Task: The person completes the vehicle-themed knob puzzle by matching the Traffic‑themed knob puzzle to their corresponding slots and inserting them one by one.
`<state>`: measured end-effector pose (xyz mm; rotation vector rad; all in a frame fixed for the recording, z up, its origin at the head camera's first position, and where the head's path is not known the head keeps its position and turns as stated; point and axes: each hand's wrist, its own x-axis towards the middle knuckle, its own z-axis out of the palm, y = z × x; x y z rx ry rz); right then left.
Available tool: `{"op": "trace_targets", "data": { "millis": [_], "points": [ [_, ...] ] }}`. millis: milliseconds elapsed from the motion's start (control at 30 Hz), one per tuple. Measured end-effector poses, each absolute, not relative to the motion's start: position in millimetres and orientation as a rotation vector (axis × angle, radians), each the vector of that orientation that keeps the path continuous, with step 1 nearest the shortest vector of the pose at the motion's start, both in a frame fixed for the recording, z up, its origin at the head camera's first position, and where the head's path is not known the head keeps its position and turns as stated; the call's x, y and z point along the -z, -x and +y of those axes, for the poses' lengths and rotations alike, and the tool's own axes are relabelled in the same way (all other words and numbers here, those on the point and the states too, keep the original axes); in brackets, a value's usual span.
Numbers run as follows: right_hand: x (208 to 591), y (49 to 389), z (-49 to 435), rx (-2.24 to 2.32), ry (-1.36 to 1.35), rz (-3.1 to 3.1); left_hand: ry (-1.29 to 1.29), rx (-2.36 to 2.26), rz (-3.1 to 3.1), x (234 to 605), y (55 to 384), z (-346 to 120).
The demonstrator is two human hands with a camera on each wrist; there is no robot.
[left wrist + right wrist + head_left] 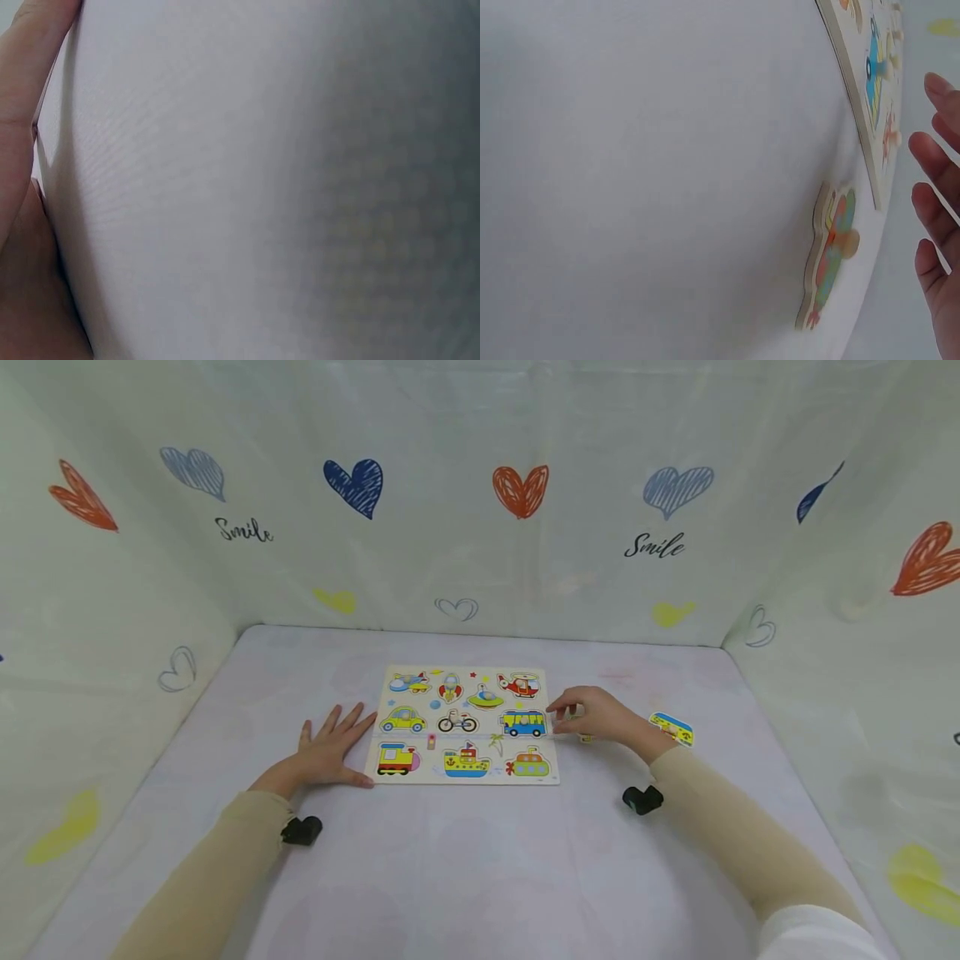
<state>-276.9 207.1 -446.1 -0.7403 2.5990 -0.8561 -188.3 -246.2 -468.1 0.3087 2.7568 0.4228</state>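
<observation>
A wooden puzzle board lies on the table, with vehicle pictures such as a bus, car, train and boat. My left hand is spread at the board's left side, thumb at its near corner. In the left wrist view a finger and part of the palm show at the edge. Beside the board's right edge, close to the bus, is my right hand, fingers loosely bent and holding nothing. A colourful wavy-edged puzzle piece with a wooden knob lies near the board in the right wrist view.
A yellow and blue puzzle piece lies beside my right forearm. Another small piece is mostly hidden under my right hand. White curtains printed with hearts surround the table at the back and sides.
</observation>
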Motion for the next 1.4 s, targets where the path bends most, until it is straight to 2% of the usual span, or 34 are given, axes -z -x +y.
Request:
{"op": "trace_targets", "data": {
  "millis": [367, 800, 1400],
  "points": [
    [440.4, 267.4, 258.5, 0.914, 0.691, 2.679, -0.316, -0.428, 2.758, 466.4, 188.1, -248.2],
    [441.3, 259.7, 287.0, 0.886, 0.681, 2.699, -0.317, -0.418, 2.767, 471.4, 189.6, -251.4],
    [445.5, 221.3, 349.5, 0.859, 0.347, 2.695, -0.331, -0.425, 2.771, 473.4, 190.4, -248.4]
  ]
}}
